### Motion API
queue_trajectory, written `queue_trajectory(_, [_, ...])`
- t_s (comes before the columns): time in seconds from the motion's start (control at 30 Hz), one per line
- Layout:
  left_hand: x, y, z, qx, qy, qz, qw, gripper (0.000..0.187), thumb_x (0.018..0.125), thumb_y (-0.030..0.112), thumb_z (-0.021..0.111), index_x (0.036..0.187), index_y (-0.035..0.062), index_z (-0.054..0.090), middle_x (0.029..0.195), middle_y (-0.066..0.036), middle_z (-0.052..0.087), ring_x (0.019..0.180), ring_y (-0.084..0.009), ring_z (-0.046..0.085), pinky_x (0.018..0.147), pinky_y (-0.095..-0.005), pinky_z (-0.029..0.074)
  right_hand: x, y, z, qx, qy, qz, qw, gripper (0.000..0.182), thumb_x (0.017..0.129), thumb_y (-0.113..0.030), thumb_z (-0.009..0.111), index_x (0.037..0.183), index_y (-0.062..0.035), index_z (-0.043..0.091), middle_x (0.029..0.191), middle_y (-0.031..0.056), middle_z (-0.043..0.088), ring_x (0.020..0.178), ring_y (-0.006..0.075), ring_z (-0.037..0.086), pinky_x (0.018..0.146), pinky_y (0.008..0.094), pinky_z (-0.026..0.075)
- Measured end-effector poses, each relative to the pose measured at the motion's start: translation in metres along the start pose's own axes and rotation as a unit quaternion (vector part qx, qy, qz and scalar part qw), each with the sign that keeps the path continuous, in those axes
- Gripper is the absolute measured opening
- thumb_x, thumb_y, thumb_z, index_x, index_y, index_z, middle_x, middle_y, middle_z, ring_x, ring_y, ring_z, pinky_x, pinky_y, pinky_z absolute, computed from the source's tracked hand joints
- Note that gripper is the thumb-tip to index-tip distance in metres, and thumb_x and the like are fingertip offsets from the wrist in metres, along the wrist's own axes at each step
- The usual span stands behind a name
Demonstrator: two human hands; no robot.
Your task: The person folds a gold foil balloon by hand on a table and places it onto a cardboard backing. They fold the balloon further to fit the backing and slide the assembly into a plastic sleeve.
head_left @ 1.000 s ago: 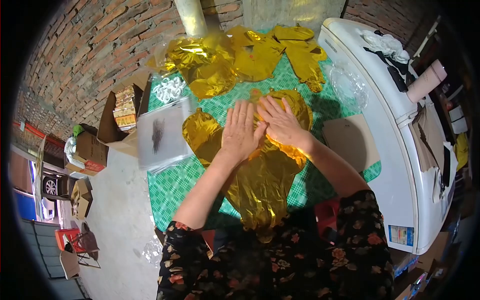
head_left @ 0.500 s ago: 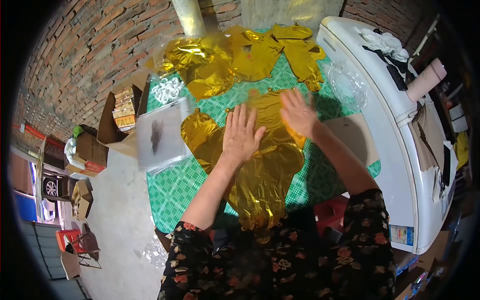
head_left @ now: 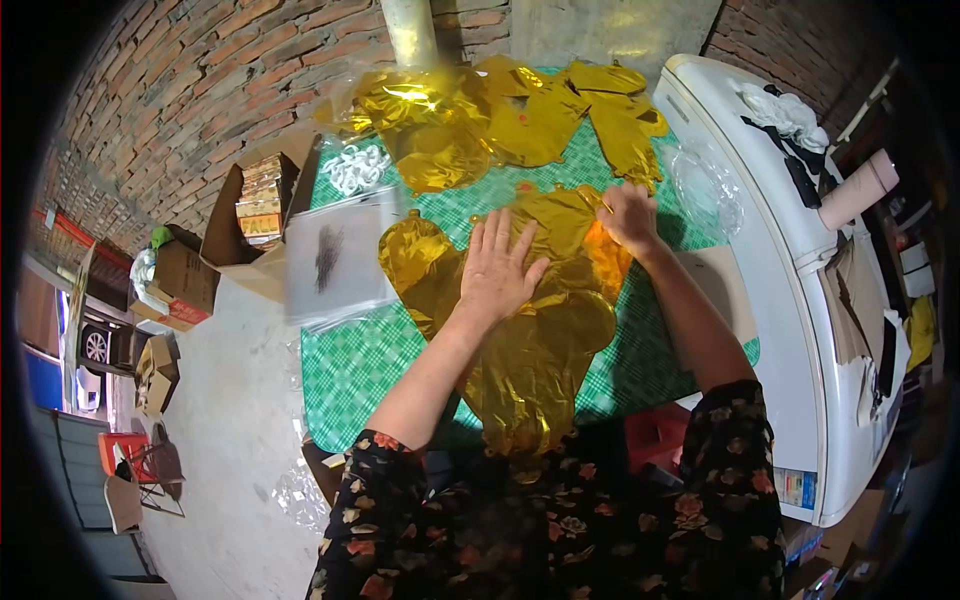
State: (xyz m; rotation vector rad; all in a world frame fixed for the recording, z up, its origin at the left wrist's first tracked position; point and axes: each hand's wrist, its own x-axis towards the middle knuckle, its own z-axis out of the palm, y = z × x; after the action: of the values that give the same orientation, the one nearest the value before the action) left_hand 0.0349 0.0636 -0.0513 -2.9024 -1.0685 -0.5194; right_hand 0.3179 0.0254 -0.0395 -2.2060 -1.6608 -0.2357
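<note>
A large flat gold foil piece [head_left: 540,340] lies on the green checked tabletop [head_left: 345,375], its lower end hanging over the near edge. My left hand [head_left: 497,275] lies flat on the middle of the foil, fingers spread. At the foil's upper right edge, my right hand [head_left: 630,217] is closed, its fingers pinched on the foil. Just below that hand the foil shines orange. More gold foil pieces [head_left: 440,150] are spread along the far side of the table.
Left on the table are a stack of clear plastic sleeves [head_left: 345,255] and a white coiled bundle [head_left: 355,170]. An open carton [head_left: 225,235] stands beside it. To the right are clear plastic [head_left: 708,190], a cardboard sheet [head_left: 715,285] and a white appliance [head_left: 790,250].
My right hand has gone from open and blurred above the foil to closed at its upper right edge. My left hand remains flat on the foil. The whole view has shifted slightly.
</note>
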Motion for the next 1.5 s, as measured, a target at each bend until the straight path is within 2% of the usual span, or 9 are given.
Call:
queue_trajectory(0.13, [0.0, 0.0, -0.002, -0.001, -0.01, -0.001, 1.0, 0.07, 0.107, 0.059, 0.036, 0.163, 0.0172, 0.036, 0.169, -0.024, 0.026, 0.158, -0.0373, 0.019, 0.129, -0.0511, 0.012, 0.006, -0.019, -0.015, 0.039, 0.103, -0.088, 0.99, 0.022, 0.088, -0.03, 0.072, 0.095, -0.0101, 0.065, 0.1, 0.0123, 0.061, 0.099, 0.0352, 0.059, 0.085, 0.0505, 0.042])
queue_trajectory(0.23, [-0.002, -0.001, 0.001, -0.008, 0.017, 0.006, 1.0, 0.07, 0.107, 0.06, 0.036, 0.16, 0.0147, 0.041, 0.168, -0.024, 0.026, 0.158, -0.0378, 0.019, 0.129, -0.0514, 0.012, 0.012, -0.053, -0.048, 0.265, -0.063, -0.059, 0.96, 0.027, 0.094, -0.03, 0.069, 0.107, -0.0075, 0.064, 0.113, 0.0137, 0.066, 0.099, 0.0338, 0.066, 0.085, 0.0453, 0.049])
queue_trajectory(0.33, [-0.002, 0.0, 0.001, 0.008, 0.014, 0.009, 1.0, 0.069, 0.107, 0.06, 0.037, 0.15, 0.0085, 0.053, 0.165, -0.026, 0.031, 0.158, -0.0388, 0.02, 0.129, -0.0525, 0.013, 0.006, -0.098, -0.087, 0.644, -0.152, 0.094, 0.744, 0.035, 0.099, -0.029, 0.067, 0.121, -0.0031, 0.058, 0.12, 0.0169, 0.069, 0.099, 0.03, 0.071, 0.083, 0.0386, 0.054])
queue_trajectory(0.63, [0.0, 0.004, -0.014, 0.019, -0.046, -0.006, 0.999, 0.07, 0.107, 0.06, 0.033, 0.137, 0.0052, 0.065, 0.162, -0.027, 0.038, 0.158, -0.0368, 0.021, 0.129, -0.0523, 0.009, -0.029, -0.026, 0.001, 0.235, 0.034, -0.061, 0.97, 0.023, 0.094, -0.001, 0.059, 0.116, -0.001, 0.065, 0.104, 0.0142, 0.072, 0.1, 0.0355, 0.068, 0.088, 0.0437, 0.054])
queue_trajectory(0.73, [0.0, 0.002, -0.007, 0.013, -0.017, 0.001, 1.0, 0.071, 0.107, 0.06, 0.033, 0.143, 0.0041, 0.06, 0.162, -0.025, 0.038, 0.157, -0.037, 0.022, 0.129, -0.052, 0.009, -0.035, -0.025, 0.017, 0.134, 0.159, -0.232, 0.95, 0.018, 0.093, -0.004, 0.062, 0.11, -0.0059, 0.07, 0.11, 0.0096, 0.069, 0.11, 0.0305, 0.062, 0.095, 0.0417, 0.049])
queue_trajectory(0.83, [-0.001, 0.0, 0.003, -0.017, 0.051, 0.015, 0.998, 0.074, 0.107, 0.06, 0.034, 0.151, 0.0031, 0.052, 0.162, -0.023, 0.039, 0.157, -0.037, 0.023, 0.129, -0.0517, 0.009, -0.038, -0.052, 0.005, 0.171, 0.065, -0.2, 0.963, 0.027, 0.089, 0.0, 0.065, 0.114, -0.0067, 0.068, 0.116, 0.0101, 0.066, 0.122, 0.03, 0.056, 0.098, 0.0437, 0.045])
queue_trajectory(1.03, [0.004, 0.008, -0.025, 0.041, -0.139, -0.027, 0.989, 0.079, 0.107, 0.061, 0.032, 0.16, 0.0029, 0.037, 0.163, -0.02, 0.039, 0.157, -0.0352, 0.023, 0.13, -0.0522, 0.006, -0.038, -0.066, -0.004, 0.146, 0.015, -0.161, 0.976, 0.034, 0.097, -0.007, 0.063, 0.131, -0.0077, 0.063, 0.134, 0.0112, 0.063, 0.138, 0.0325, 0.048, 0.111, 0.046, 0.038])
queue_trajectory(1.23, [-0.002, 0.0, 0.005, -0.023, 0.04, 0.015, 0.999, 0.078, 0.106, 0.061, 0.038, 0.16, 0.0051, 0.036, 0.165, -0.018, 0.036, 0.155, -0.0334, 0.027, 0.129, -0.0512, 0.012, -0.042, -0.067, -0.006, 0.141, -0.06, -0.185, 0.971, 0.042, 0.101, -0.013, 0.058, 0.143, -0.0067, 0.057, 0.15, 0.013, 0.055, 0.149, 0.0321, 0.038, 0.12, 0.0478, 0.03])
queue_trajectory(1.5, [-0.001, 0.001, -0.005, -0.03, 0.02, 0.023, 0.999, 0.073, 0.106, 0.055, 0.042, 0.16, 0.0064, 0.035, 0.165, -0.016, 0.036, 0.156, -0.032, 0.026, 0.128, -0.0509, 0.013, -0.045, -0.071, -0.006, 0.068, -0.051, -0.223, 0.971, 0.046, 0.102, -0.015, 0.057, 0.147, -0.0033, 0.054, 0.157, 0.012, 0.049, 0.154, 0.0313, 0.031, 0.123, 0.0489, 0.027])
